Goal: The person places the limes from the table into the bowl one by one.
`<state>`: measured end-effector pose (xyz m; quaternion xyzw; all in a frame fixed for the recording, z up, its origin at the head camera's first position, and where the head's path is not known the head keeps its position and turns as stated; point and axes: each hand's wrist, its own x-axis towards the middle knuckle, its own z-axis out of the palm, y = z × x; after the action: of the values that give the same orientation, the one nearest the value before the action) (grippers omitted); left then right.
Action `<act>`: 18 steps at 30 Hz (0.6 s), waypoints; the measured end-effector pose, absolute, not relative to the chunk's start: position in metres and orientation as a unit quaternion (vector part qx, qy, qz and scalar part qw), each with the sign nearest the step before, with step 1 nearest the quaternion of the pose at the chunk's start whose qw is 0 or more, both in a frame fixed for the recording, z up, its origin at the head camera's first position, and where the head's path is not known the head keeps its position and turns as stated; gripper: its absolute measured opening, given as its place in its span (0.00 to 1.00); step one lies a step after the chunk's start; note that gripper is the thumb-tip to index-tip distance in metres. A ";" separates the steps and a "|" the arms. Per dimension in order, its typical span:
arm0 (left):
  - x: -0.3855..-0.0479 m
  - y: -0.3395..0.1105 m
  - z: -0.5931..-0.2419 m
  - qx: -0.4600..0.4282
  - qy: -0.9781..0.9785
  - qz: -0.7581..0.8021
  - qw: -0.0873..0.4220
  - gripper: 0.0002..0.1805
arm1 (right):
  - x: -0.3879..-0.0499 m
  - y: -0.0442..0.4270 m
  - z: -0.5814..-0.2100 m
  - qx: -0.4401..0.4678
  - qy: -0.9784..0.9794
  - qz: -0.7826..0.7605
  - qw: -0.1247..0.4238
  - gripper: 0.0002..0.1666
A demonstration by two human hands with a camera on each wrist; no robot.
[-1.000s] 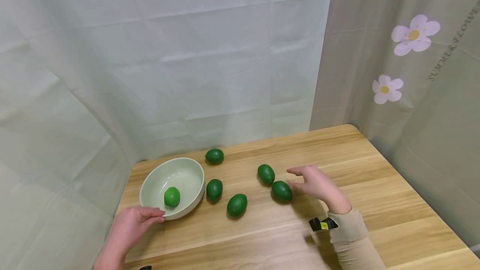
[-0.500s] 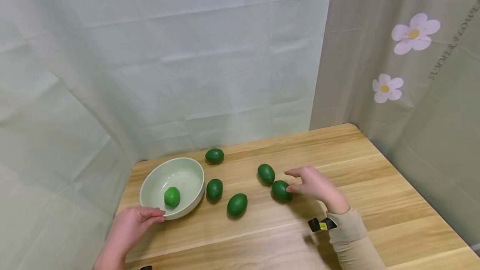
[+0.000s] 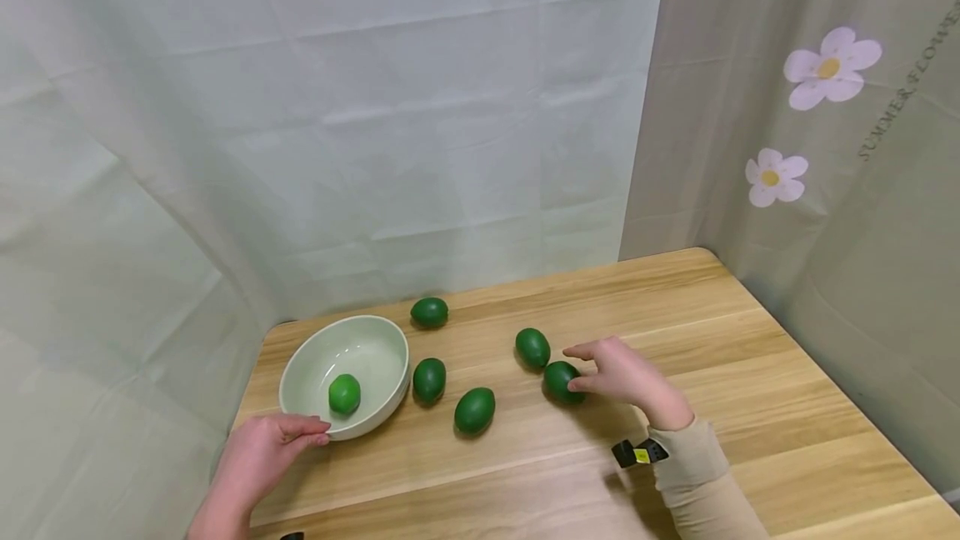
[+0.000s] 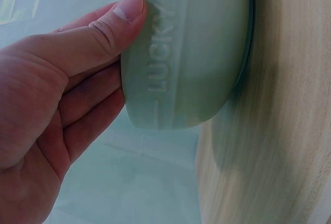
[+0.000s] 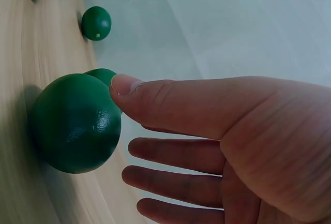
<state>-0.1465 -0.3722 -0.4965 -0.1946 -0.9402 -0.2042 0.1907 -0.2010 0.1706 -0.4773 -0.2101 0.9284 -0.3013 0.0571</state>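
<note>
Left hand: the left hand (image 3: 262, 452) pinches the near rim of the bowl, thumb on the outer wall beside raised letters, fingertips close to the thumb.
Bowl: the pale green bowl (image 3: 375, 361) stands upright, ahead and to the right of the left hand.
Lime: the bright green lime (image 3: 344, 394) lies in the bowl, just beyond the left hand's fingertips.
Right hand: the right hand (image 3: 630, 373) is spread well open, fingers nearly straight, thumb apart from them, nothing in its grasp.
Near fruit: the near fruit (image 3: 558, 379), dark green, lies on the table just left of the right hand, at its thumb tip; whether they touch cannot be told.
Paired fruit: the paired fruit (image 3: 532, 347) lies just beyond the near fruit, ahead and left of the right hand.
Other fruits: left of the right hand, well apart from it, lie the front fruit (image 3: 475, 411), the middle fruit (image 3: 429, 380) close beside the bowl, and the back fruit (image 3: 430, 312).
Table: the wood table (image 3: 750, 390) extends under and around the right hand.
Cuff: a beige sleeve (image 3: 705, 482) sits behind the right hand.
</note>
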 end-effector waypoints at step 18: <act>-0.146 -0.371 -0.495 -0.186 -0.943 -0.206 0.183 0.13 | -0.204 0.166 -0.484 -0.234 0.927 -0.286 0.060 0.30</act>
<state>-0.1458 -0.3713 -0.4946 -0.1865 -0.9430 -0.2057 0.1834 -0.2043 0.1661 -0.4838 -0.2335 0.9273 -0.2864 0.0597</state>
